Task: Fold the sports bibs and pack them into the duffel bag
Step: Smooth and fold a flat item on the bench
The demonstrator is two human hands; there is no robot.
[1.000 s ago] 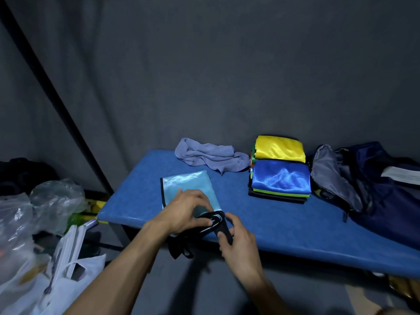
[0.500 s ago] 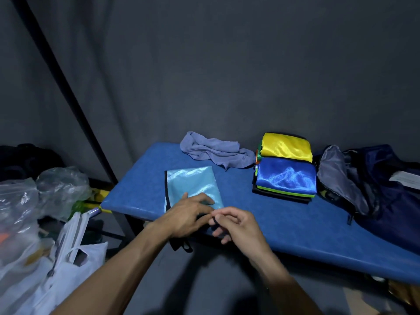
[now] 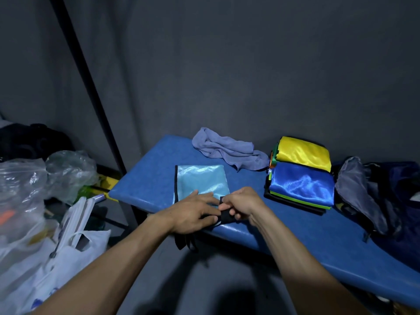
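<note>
Step in hand: folding of the light blue bib (image 3: 201, 179), which lay flat on the blue surface (image 3: 295, 233) near its front edge. The left hand (image 3: 193, 214) pressed with straight fingers on the bib's near end. The right hand (image 3: 241, 204) pinched the bib's black strap (image 3: 225, 215) at that same end; further strap loops hung below the surface edge.

The next move probably called for tucking the strap onto or under the bib, then folding the bib to match the stack of folded bibs (image 3: 301, 178), which sat well to the right, just beside the open duffel bag (image 3: 386, 189).

Against the earlier frames, the strap loop formerly held up between both hands had been drawn down against the bib, and the hands sat closer together.
</note>
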